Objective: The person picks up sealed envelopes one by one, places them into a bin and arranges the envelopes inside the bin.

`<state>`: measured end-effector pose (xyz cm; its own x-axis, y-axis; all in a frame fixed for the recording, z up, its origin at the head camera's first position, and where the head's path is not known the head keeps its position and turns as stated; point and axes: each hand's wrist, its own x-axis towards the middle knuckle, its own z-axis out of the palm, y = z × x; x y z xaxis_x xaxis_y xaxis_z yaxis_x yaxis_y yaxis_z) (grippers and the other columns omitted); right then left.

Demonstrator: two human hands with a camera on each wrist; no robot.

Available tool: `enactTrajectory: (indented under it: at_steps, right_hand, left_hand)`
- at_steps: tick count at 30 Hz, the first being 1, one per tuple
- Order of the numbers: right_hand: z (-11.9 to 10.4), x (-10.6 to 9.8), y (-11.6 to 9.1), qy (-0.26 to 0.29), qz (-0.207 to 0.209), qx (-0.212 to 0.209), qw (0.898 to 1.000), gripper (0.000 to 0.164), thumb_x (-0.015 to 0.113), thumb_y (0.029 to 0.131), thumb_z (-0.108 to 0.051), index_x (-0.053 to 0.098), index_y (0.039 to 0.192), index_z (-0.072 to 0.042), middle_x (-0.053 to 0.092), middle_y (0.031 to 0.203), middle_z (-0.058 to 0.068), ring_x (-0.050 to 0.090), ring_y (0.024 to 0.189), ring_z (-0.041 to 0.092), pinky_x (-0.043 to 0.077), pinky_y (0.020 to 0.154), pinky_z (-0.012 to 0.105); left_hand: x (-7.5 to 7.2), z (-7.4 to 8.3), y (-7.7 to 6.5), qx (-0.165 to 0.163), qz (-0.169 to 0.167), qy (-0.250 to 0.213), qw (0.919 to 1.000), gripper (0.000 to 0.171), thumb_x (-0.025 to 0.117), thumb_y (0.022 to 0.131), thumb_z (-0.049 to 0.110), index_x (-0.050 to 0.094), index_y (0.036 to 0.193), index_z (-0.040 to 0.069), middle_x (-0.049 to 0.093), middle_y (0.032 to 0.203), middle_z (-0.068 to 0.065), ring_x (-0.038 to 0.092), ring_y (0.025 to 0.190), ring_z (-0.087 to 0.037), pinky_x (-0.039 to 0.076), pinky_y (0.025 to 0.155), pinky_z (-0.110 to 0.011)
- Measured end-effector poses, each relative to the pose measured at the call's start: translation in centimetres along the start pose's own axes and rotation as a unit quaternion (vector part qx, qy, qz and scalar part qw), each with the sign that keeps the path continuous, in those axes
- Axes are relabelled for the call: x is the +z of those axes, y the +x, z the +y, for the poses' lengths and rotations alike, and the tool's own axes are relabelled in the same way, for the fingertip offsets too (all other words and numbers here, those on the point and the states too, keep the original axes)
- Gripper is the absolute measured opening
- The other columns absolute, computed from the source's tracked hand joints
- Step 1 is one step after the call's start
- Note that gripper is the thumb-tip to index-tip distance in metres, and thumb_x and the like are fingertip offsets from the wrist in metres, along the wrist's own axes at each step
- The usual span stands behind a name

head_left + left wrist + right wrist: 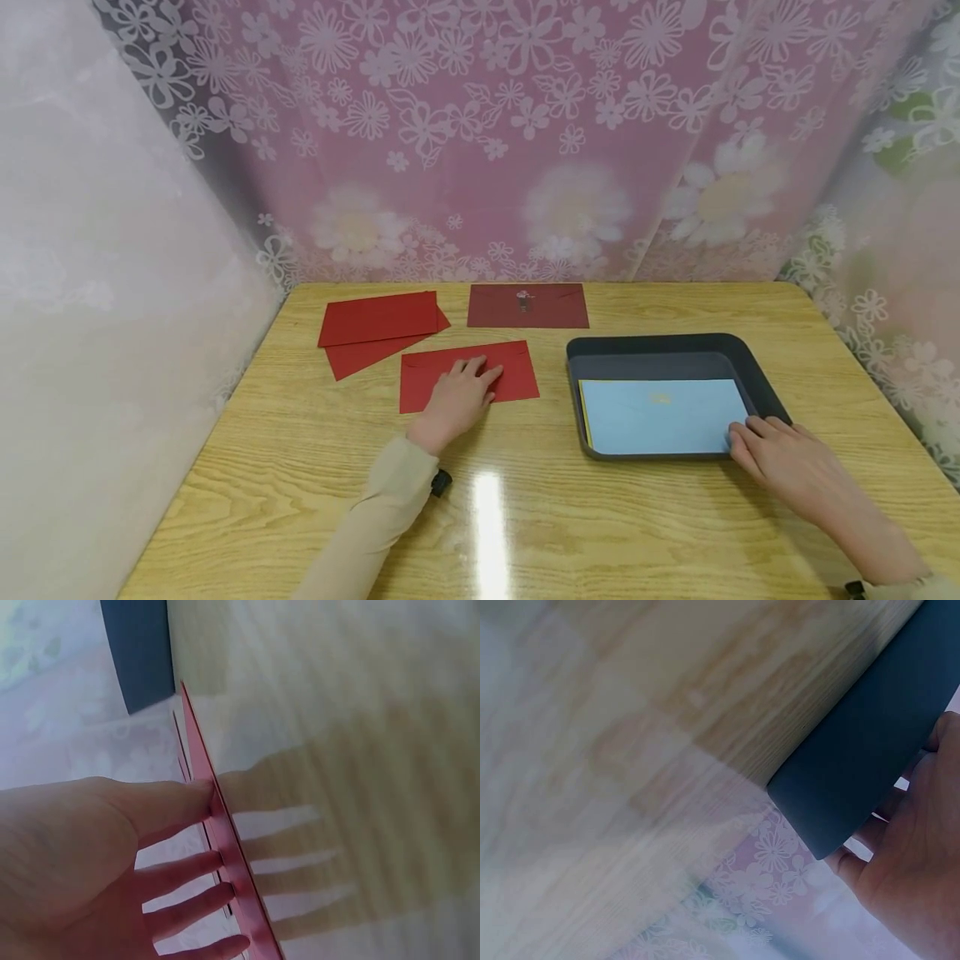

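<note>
My left hand lies over a red envelope on the table, fingers spread and fingertips touching its paper. In the left wrist view the same envelope is seen edge-on under the thumb and fingertips. At the front right corner of a dark grey tray, my right hand holds the rim with bent fingers. The right wrist view has the tray's outer wall beside the palm, with the fingertips hidden behind it. Inside the tray lies a light blue envelope, a yellow edge showing beneath its left side.
Two overlapping red envelopes lie at the back left of the wooden table. A darker red envelope with a small printed motif is at the back middle. Flowered pink cloth hangs behind, and pale cloth borders both sides.
</note>
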<state>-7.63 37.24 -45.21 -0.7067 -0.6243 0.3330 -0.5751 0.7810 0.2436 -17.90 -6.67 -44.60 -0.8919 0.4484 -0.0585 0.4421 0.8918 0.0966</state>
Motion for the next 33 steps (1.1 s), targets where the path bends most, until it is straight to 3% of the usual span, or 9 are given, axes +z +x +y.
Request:
enactTrajectory:
  at_steps: [7,13,16,20,26,33]
  right_hand:
    - [0.1,-0.2,0.1,-0.019,0.007,-0.026,0.999,0.067,-0.002,0.111,-0.037,0.054,0.088,-0.010,0.041,0.076,-0.002,0.035,0.063,0.019,0.022,0.051,0.028]
    - [-0.1,-0.2,-0.2,0.013,-0.027,0.028,0.999,0.049,0.021,0.114,-0.037,0.055,0.087,-0.014,0.042,0.077,-0.007,0.036,0.064,0.016,0.024,0.053,0.028]
    - [-0.1,-0.1,-0.3,0.015,-0.033,0.030,0.999,0.046,0.024,0.114,-0.036,0.054,0.086,-0.015,0.040,0.076,-0.008,0.035,0.064,0.015,0.023,0.054,0.027]
    - [0.1,-0.1,-0.3,0.012,-0.040,0.026,0.999,0.046,0.023,0.114,-0.036,0.053,0.086,-0.015,0.038,0.076,-0.008,0.033,0.064,0.014,0.022,0.054,0.027]
    - [-0.2,-0.1,-0.4,0.015,-0.066,0.050,0.996,0.025,0.047,0.109,-0.025,0.058,0.089,-0.014,0.045,0.078,-0.007,0.042,0.067,0.017,0.029,0.053,0.030]
    - [-0.2,0.0,-0.3,0.012,-0.057,0.047,0.997,0.030,0.042,0.110,-0.027,0.058,0.089,-0.014,0.045,0.078,-0.007,0.042,0.067,0.018,0.029,0.053,0.029]
  left_hand:
    - [-0.1,0.7,-0.5,0.006,0.003,0.002,1.0000,0.049,0.060,0.103,0.033,0.053,0.150,0.021,0.048,0.152,-0.012,0.048,0.136,-0.033,0.047,0.105,-0.052]
    - [-0.7,-1.1,0.4,0.005,0.077,-0.041,0.9962,0.040,0.066,0.100,0.028,0.063,0.138,0.015,0.063,0.134,-0.011,0.058,0.125,-0.031,0.049,0.102,-0.052]
    - [-0.9,-2.4,0.8,-0.009,0.094,-0.048,0.9943,0.038,0.070,0.098,0.027,0.066,0.133,0.013,0.065,0.130,-0.011,0.060,0.121,-0.032,0.052,0.097,-0.051]
    - [-0.8,-4.1,1.1,-0.023,0.085,-0.066,0.9940,0.042,0.074,0.094,0.033,0.067,0.129,0.011,0.065,0.126,-0.013,0.061,0.117,-0.032,0.055,0.091,-0.048]
    - [-0.5,-5.7,1.4,-0.040,0.056,-0.097,0.9929,0.056,0.082,0.084,0.040,0.067,0.128,0.010,0.064,0.121,-0.011,0.060,0.114,-0.030,0.052,0.094,-0.048]
    - [-0.4,-6.0,1.7,-0.051,0.024,-0.129,0.9900,0.066,0.089,0.074,0.042,0.064,0.125,0.009,0.070,0.121,-0.007,0.060,0.107,-0.028,0.050,0.096,-0.045]
